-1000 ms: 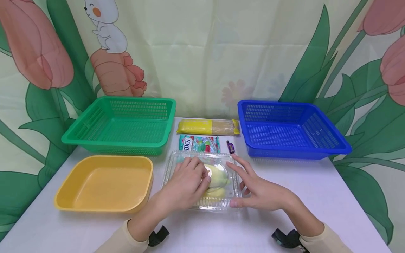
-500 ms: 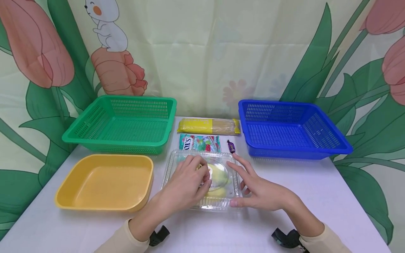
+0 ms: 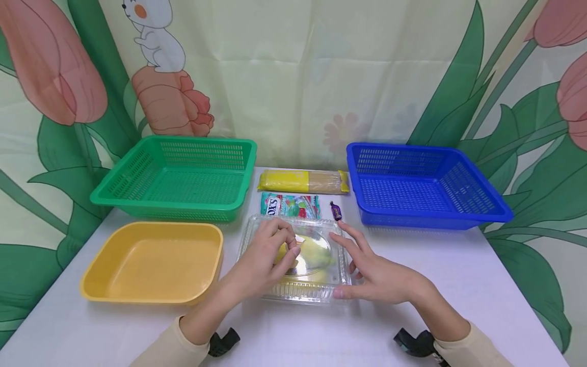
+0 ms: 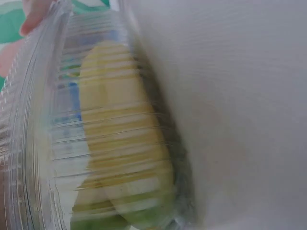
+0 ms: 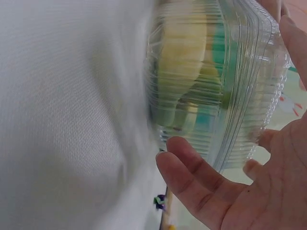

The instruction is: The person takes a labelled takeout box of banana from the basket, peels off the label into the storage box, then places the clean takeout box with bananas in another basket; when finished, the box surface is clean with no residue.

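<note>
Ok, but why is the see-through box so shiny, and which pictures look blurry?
Head view: fairly clear, with white glare on the clear box, probably light bouncing off its lid; left wrist view: blurry, with the yellow-green thing inside looking streaky through the ridged plastic; right wrist view: a soft grey shadow on the white cloth, smeary near the box.

Clear plastic box (image 3: 308, 271), closed, flat on table (image 3: 293, 336); white sticker (image 3: 300, 238) pinched

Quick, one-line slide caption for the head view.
Left hand pinching a white label over a clear lidded box, right hand spread at its side.
</note>
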A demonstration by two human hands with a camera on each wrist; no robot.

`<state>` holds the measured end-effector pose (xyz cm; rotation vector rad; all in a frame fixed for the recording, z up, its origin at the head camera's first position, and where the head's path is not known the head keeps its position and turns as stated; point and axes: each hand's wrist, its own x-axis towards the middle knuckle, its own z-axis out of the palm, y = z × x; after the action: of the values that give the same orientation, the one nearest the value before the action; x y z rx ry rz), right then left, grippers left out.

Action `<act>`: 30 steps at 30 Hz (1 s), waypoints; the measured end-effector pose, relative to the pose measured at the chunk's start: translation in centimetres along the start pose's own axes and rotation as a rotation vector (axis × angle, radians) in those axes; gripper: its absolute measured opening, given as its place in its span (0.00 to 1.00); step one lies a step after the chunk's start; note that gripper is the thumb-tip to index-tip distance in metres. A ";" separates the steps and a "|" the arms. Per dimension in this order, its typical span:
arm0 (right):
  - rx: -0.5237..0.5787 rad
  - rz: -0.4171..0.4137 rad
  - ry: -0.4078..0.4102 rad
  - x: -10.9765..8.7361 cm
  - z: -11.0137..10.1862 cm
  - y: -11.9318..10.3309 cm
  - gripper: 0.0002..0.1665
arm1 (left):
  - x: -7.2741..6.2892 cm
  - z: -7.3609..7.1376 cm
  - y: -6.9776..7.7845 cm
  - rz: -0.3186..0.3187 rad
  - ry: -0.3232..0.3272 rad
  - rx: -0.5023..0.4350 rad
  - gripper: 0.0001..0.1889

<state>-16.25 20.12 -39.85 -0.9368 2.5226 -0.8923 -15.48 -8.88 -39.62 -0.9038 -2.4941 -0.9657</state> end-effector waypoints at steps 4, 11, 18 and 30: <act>-0.009 -0.004 0.010 -0.1 0.0 -0.1 0.62 | -0.1 0.0 -0.1 -0.022 0.024 -0.042 0.08; -0.015 -0.008 0.022 -0.3 -0.1 0.0 0.61 | 0.2 -1.0 0.1 -0.055 0.145 -0.326 0.08; -0.017 0.026 -0.001 0.0 -0.1 -0.3 0.61 | -0.3 -2.8 0.2 -0.095 0.190 -0.388 0.07; -0.094 0.023 0.041 0.0 -0.4 -1.0 0.64 | -2.1 -6.9 -2.0 -0.187 0.306 -0.275 0.05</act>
<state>-15.95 19.71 -38.89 -0.9238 2.6252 -0.8004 -14.79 -15.74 -36.61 -0.5491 -2.2467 -1.4184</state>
